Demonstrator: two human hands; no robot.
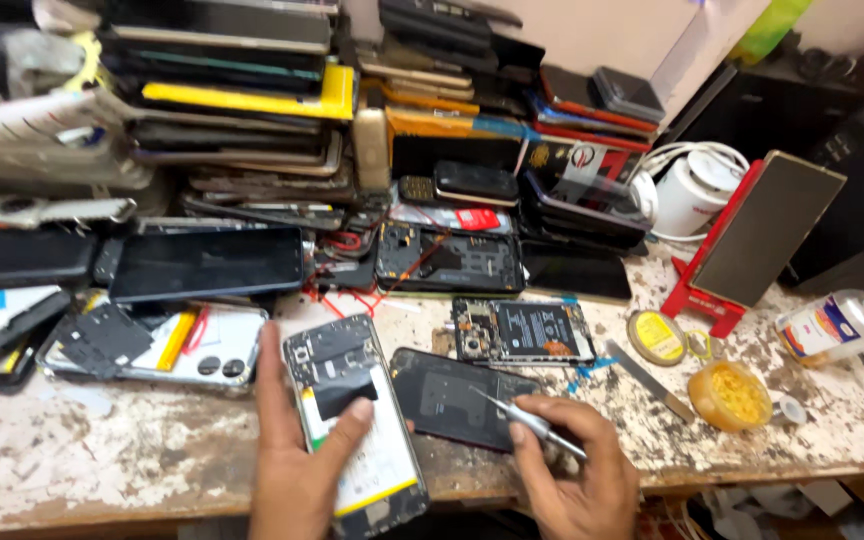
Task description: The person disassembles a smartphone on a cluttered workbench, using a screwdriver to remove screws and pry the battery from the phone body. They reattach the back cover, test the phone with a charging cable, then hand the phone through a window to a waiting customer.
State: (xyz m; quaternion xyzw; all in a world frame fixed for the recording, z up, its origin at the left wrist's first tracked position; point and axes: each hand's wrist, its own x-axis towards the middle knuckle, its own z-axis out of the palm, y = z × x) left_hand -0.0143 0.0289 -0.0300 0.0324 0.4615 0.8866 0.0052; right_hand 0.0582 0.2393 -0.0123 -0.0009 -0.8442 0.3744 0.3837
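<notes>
An opened smartphone (352, 420) with its back removed lies at the front edge of the worn workbench (102, 450), showing a white battery and a black patch. My left hand (297, 460) rests on it, thumb along its left side and forefinger on the battery. My right hand (572, 470) grips metal tweezers (512, 412) whose tip points left over a black back cover (457, 395) lying just right of the phone.
Another opened phone (522, 332) lies behind the cover. Tall stacks of phones and parts (242, 110) fill the back. To the right are a round flux tin (655, 337), a yellow paste tub (729, 395), a red stand (752, 240) and a clear bottle (837, 325).
</notes>
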